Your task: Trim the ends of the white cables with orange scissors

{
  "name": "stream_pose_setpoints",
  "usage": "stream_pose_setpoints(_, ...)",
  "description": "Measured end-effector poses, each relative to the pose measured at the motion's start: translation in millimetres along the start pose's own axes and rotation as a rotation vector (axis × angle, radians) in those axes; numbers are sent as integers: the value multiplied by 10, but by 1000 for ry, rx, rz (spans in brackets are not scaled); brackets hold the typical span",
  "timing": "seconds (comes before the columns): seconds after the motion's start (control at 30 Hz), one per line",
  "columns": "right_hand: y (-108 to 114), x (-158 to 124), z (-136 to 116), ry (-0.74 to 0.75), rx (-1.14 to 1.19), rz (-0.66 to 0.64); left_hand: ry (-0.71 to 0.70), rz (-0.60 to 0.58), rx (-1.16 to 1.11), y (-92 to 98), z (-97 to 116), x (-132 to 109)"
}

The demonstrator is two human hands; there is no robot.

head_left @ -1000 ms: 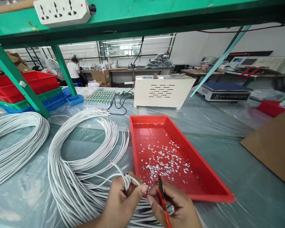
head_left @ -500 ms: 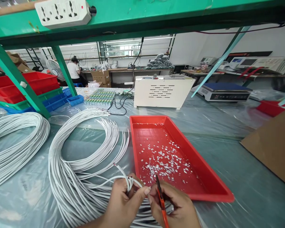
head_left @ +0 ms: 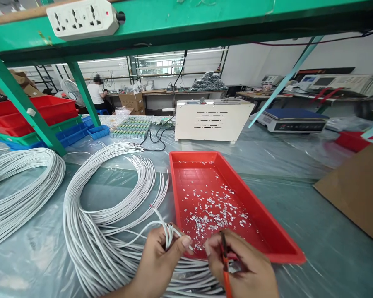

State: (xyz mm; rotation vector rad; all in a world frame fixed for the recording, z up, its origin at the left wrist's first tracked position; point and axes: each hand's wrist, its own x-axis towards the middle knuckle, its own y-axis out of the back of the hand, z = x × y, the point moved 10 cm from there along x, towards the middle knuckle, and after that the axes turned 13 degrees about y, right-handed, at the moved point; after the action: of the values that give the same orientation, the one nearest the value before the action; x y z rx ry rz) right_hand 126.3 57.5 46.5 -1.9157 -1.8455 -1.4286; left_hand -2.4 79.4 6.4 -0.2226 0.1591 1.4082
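Note:
Several white cable ends (head_left: 162,218) are gripped in my left hand (head_left: 155,258), its thumb pressing one end that points right over the red tray's near edge. My right hand (head_left: 250,267) is closed around an orange-handled tool (head_left: 226,271) with a dark tip; its exact kind is unclear. A small gap separates the right fingertips from the cable end. Beneath both hands runs a large coil of white cables (head_left: 76,207). Small silvery scraps (head_left: 215,213) lie scattered in the red tray (head_left: 267,217), just beyond my hands.
Another white cable coil (head_left: 46,169) lies at left, near stacked red bins (head_left: 31,114). Behind the tray stand a cream metal box (head_left: 209,120) and a scale (head_left: 293,120). A green shelf beam (head_left: 205,20) with a power strip (head_left: 83,18) crosses above. Cardboard (head_left: 354,186) is at right.
My right hand, with the orange-handled tool, has moved right and away from the cable end it was touching. The left hand stays nearly in place, still gripping the cables.

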Motion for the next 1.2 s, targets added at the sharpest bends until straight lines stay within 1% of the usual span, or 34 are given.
stream_pose_setpoints(0.13,204,28,186,-101,-92,58,19,-12,-36,10,9,-4)
stream_pose_setpoints(0.23,220,3,273,-164,-112,48,30,-4,-47,24,6,-1)
stream_pose_setpoints(0.33,155,-11,260,-164,-32,42,38,3,-57,40,-10,18)
stream_pose_setpoints(0.43,-12,-34,217,-160,118,-11,38,-14,-73,31,-33,45)
stream_pose_setpoints(0.53,-167,-49,109,-84,188,-83,51,-51,-77,-10,-72,67)
stream_pose_setpoints(0.6,-211,-50,52,-37,178,-123,62,-79,-56,-44,-90,69)
stream_pose_setpoints(0.7,-201,-29,44,-28,142,-215,73,-157,-4,-104,-86,40)
stream_pose_setpoints(0.73,-173,-15,58,-37,127,-251,102,-213,1,-139,-103,21)
stream_pose_setpoints(0.8,-90,7,114,-74,100,-321,209,-364,-31,-217,-172,-32)
stream_pose_setpoints(0.83,-64,6,134,-82,86,-378,256,-422,-63,-231,-193,-56)
stream_pose_setpoints(0.87,-67,-10,132,-71,81,-459,270,-436,-110,-202,-183,-54)
stream_pose_setpoints(0.9,-94,-49,119,-46,74,-561,263,-407,-182,-133,-155,-25)
stream_pose_setpoints(0.93,-105,-93,123,-36,57,-635,250,-365,-257,-59,-129,17)
stream_pose_setpoints(0.97,-106,-132,131,-27,37,-678,242,-326,-333,2,-116,64)
stream_pose_setpoints(1.0,-99,-164,146,-25,14,-694,241,-293,-391,41,-120,111)
stream_pose_setpoints(1.07,-62,-198,193,-33,-36,-654,236,-240,-418,59,-158,197)
stream_pose_setpoints(1.13,-42,-227,244,-40,-78,-614,209,-198,-368,28,-200,261)
stream_pose_setpoints(1.2,-32,-254,310,-50,-116,-610,227,-153,-334,-4,-290,300)
